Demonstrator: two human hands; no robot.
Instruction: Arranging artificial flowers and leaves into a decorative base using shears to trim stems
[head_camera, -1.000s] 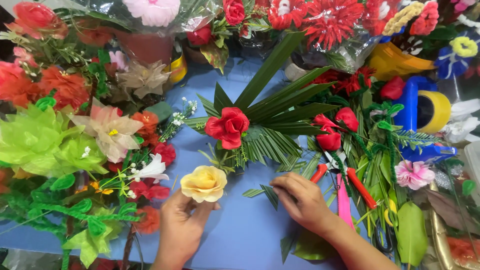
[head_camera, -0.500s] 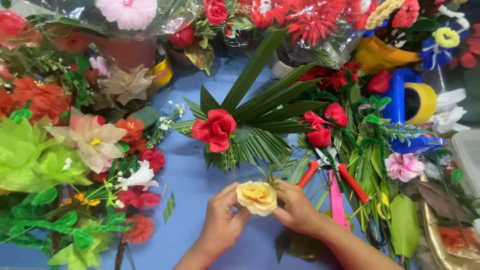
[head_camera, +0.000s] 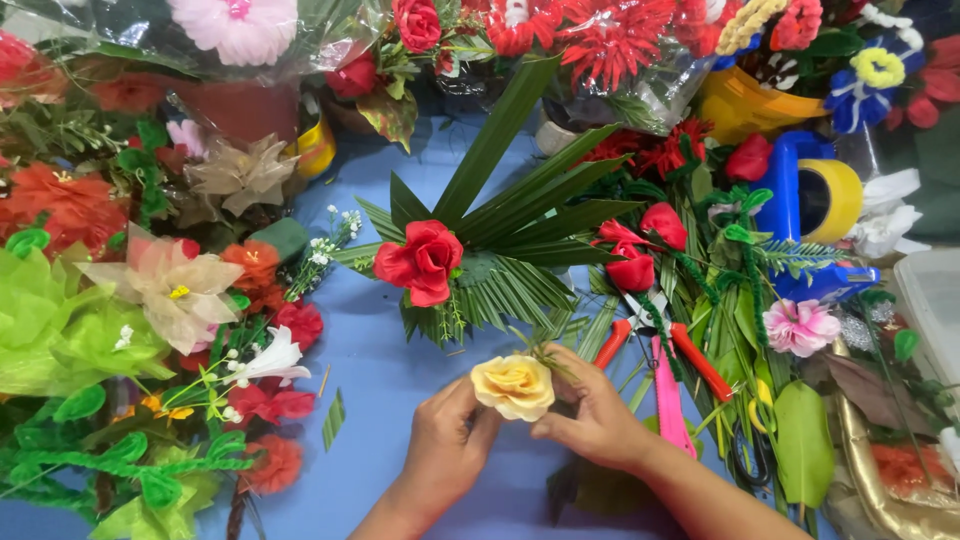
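We note the blue table (head_camera: 390, 400), crowded with artificial flowers. A fan of green palm leaves (head_camera: 520, 210) lies at centre, a red rose (head_camera: 420, 262) on it. Below, our left hand (head_camera: 445, 450) and right hand (head_camera: 597, 420) pinch a yellow rose (head_camera: 513, 386) between closed fingertips. Red-handled pliers (head_camera: 665, 345) lie just right.

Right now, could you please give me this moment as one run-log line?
left hand: holds yellow rose | right hand: holds yellow rose | beside: red-handled cutters | surface: blue table
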